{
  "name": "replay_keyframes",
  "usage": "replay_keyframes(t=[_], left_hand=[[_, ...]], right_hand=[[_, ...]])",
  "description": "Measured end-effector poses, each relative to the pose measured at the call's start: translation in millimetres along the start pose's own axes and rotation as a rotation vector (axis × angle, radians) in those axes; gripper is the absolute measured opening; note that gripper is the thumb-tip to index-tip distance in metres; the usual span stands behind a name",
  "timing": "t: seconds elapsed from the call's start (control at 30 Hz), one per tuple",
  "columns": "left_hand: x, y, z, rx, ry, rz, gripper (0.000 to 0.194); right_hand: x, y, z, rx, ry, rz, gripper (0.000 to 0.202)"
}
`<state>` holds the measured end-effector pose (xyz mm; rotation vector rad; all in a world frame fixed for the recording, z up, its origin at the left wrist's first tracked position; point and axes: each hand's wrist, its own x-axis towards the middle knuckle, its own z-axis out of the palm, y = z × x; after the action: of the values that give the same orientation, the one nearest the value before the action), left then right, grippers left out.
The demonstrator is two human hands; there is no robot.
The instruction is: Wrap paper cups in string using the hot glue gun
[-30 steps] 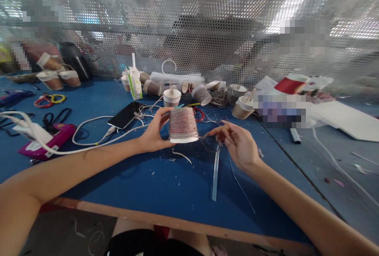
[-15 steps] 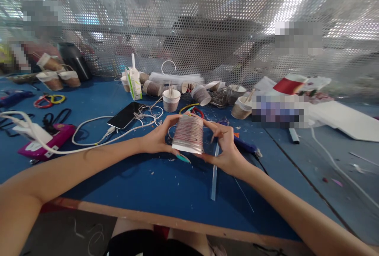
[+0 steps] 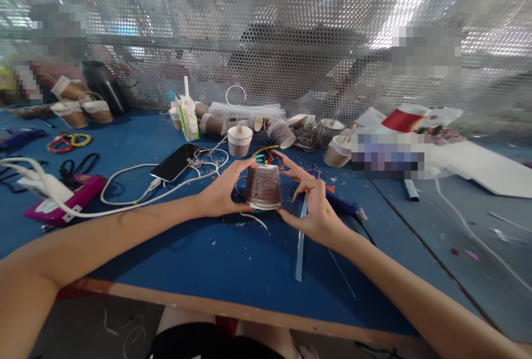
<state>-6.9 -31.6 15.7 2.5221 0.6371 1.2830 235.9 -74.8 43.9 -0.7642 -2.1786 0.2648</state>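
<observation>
Mid-frame, the left hand (image 3: 222, 190) grasps an upside-down cord-wrapped cup (image 3: 263, 188), seemingly to check its winding; the right hand (image 3: 318, 208) curves beside it, contact unclear. The next move calls for light, even pressure.

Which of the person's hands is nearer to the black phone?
Left. The left hand is right of the black phone, at the left side of the wrapped cup; the right hand is farther away, at the cup's right side.

Wound cup (image 3: 263, 187) is blocking centre; phone (image 3: 174, 162), cable (image 3: 108, 213) are cluttering left-centre; lower centre, table (image 3: 199, 259) is lying open, strip (image 3: 300, 248) bounding it right.
</observation>
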Motion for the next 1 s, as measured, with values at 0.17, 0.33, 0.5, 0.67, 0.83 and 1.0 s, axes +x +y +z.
replay_keyframes(t=[0.17, 0.33, 0.5, 0.67, 0.83, 1.0], left_hand=[[-2.0, -1.3, 2.0, 0.145, 0.213, -0.005, 0.084], [-4.4, -9.7, 4.5, 0.200, 0.468, -0.141, 0.080], [-6.1, -16.3, 8.2, 0.033, 0.566, -0.244, 0.080], [-9.6, -22.2, 7.8, -0.146, 0.540, -0.243, 0.081], [-8.0, -17.8, 4.4, -0.016, 0.448, -0.189, 0.080], [-2.6, -6.2, 1.6, 0.165, 0.341, -0.186, 0.079]], right_hand=[[1.3, -5.1, -0.1, 0.168, 0.014, 0.121, 0.040], [-2.7, -15.2, -10.1, 0.395, -0.060, 0.285, 0.031], [-1.0, -15.8, -26.0, 0.577, 0.145, 0.284, 0.027], [8.9, 7.6, -43.9, -0.001, 0.307, 0.346, 0.030], [4.7, 25.1, -52.7, -0.756, -0.099, 0.570, 0.050], [-3.9, 22.1, -55.5, -0.817, -0.385, 0.590, 0.048]])
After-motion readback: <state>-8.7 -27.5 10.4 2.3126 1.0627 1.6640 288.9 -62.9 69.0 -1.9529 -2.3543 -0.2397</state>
